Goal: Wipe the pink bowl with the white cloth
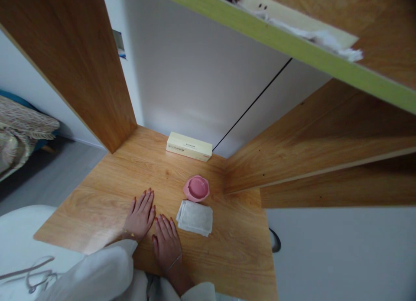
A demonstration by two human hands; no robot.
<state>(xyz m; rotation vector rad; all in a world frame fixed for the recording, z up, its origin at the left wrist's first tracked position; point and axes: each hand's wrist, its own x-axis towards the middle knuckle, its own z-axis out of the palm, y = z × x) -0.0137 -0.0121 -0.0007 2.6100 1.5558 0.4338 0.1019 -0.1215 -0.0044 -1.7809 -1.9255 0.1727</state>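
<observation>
My left hand (pixel 141 215) lies flat on the wooden desk (pixel 227 253), fingers stretched out and nothing under them that I can see. Close beside it, my right hand (pixel 167 241) also rests palm down with its fingers extended. Just to the right of my right hand is a folded light grey cloth (pixel 195 218), apart from the fingertips. A pink angular bowl (pixel 196 188), which looks like an ashtray, stands right behind the cloth. Farther back, near the wall, lies a long cream box (pixel 189 147) with small printed text.
A wooden side panel (pixel 74 63) rises at the left, another (pixel 292 132) at the right. Overhead runs a shelf with a green edge (pixel 260 28), holding a cream item and white tissue-like material. A white round surface (pixel 29 257) with a cord stands at lower left.
</observation>
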